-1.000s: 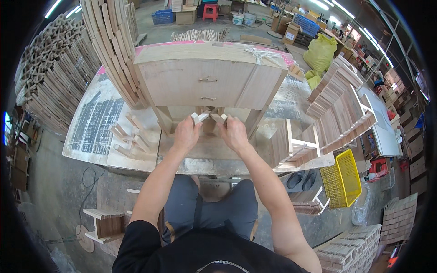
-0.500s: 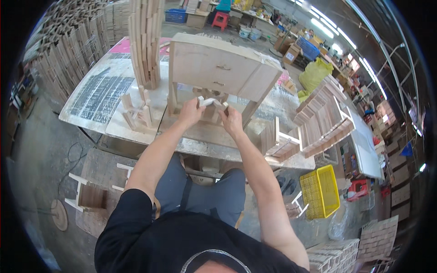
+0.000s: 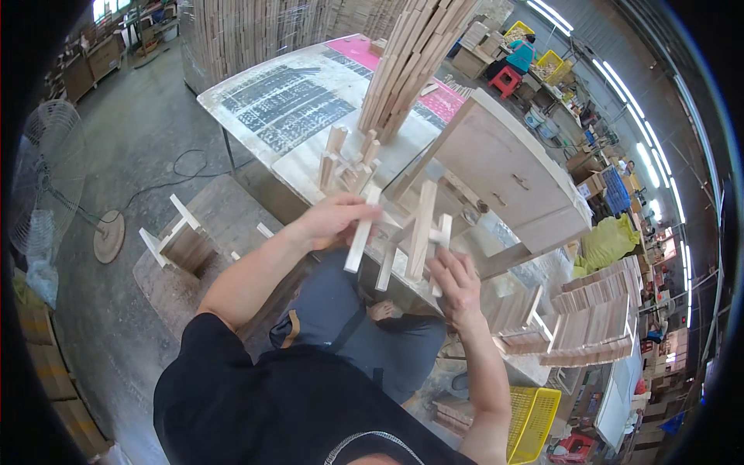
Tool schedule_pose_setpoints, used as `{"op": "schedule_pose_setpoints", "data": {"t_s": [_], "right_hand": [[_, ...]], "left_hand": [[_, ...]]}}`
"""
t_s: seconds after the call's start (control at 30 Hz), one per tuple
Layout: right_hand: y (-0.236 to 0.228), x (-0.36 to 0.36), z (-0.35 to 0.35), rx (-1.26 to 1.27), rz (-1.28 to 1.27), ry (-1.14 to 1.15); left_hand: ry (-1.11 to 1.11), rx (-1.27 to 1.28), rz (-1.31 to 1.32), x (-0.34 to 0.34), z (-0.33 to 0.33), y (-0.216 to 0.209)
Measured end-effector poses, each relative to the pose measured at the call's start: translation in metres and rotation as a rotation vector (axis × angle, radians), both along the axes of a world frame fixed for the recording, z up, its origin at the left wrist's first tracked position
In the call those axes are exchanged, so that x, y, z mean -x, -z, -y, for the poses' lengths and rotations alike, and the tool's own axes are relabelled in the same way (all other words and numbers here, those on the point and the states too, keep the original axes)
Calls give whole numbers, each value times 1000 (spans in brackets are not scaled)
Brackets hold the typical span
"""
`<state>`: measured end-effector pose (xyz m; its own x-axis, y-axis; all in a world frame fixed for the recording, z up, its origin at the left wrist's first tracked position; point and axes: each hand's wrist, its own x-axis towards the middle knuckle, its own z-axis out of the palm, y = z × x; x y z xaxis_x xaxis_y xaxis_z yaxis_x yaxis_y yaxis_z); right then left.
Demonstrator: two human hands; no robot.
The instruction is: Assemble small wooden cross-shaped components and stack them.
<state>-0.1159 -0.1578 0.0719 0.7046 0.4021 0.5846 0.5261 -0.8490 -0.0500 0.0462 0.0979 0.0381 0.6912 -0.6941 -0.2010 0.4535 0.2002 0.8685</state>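
In front of my lap I hold a small pale wooden leg frame (image 3: 420,236), made of several upright pieces joined by crossbars, tilted above the table's near edge. My left hand (image 3: 337,218) is closed round one upright on its left side. On the opposite side, the fingers of my right hand (image 3: 457,285) grip another upright. Just beyond my left hand, similar leg frames (image 3: 341,167) are stacked on the table. A wooden stand with a broad panel (image 3: 511,174) rises past my right hand.
Tall bundled wooden strips (image 3: 411,70) stand on the white table (image 3: 256,108). Stacked slatted wooden pieces (image 3: 593,314) lie at the right, above a yellow basket (image 3: 535,422). A low board at left carries a small wooden stool (image 3: 182,240). Beyond it stands a fan (image 3: 108,232).
My view has swung left. Both hands have left the space beneath the wooden panel and come nearer and leftward, now holding the leg frame; earlier they held small pale pieces there.
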Motion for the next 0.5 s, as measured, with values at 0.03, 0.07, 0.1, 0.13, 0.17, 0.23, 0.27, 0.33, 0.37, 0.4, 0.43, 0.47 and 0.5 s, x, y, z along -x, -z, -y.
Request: {"op": "schedule_pose_setpoints", "data": {"t_s": [0.03,0.07,0.1,0.13,0.17,0.23,0.27,0.33,0.37,0.4,0.43,0.47,0.5], "right_hand": [[-3,-15,-4,-48,59,-8],[-6,-29,-8,-51,59,-5],[-8,-44,-13,-161,52,24],[-12,-60,-18,-271,46,54],[-16,-78,-21,-273,46,54],[-25,-119,-31,-566,-109,114],[-29,-145,-34,-564,-110,106],[-29,-193,-36,-715,-334,31],[-24,-209,-27,-713,-333,51],[-20,-227,-24,-711,-424,62],[-14,-241,-21,-711,-517,76],[-8,-252,-19,-706,-519,79],[-2,-261,-19,-684,-555,85]], "left_hand": [[-72,-17,12,-4,-10,-6],[-109,23,-6,-20,-21,2],[-235,-140,268,-35,-35,11],[-358,-304,543,-49,-44,20],[-358,-305,544,-60,-41,32],[-709,-665,813,-82,-36,70],[-717,-667,811,-99,-30,95],[-857,-704,1007,-126,-14,137],[-585,-778,800,-128,-11,118],[-589,-773,796,-129,-11,114],[-565,-787,807,-129,-13,115],[-539,-802,817,-130,-14,116],[-538,-802,813,-131,-18,113]]}}
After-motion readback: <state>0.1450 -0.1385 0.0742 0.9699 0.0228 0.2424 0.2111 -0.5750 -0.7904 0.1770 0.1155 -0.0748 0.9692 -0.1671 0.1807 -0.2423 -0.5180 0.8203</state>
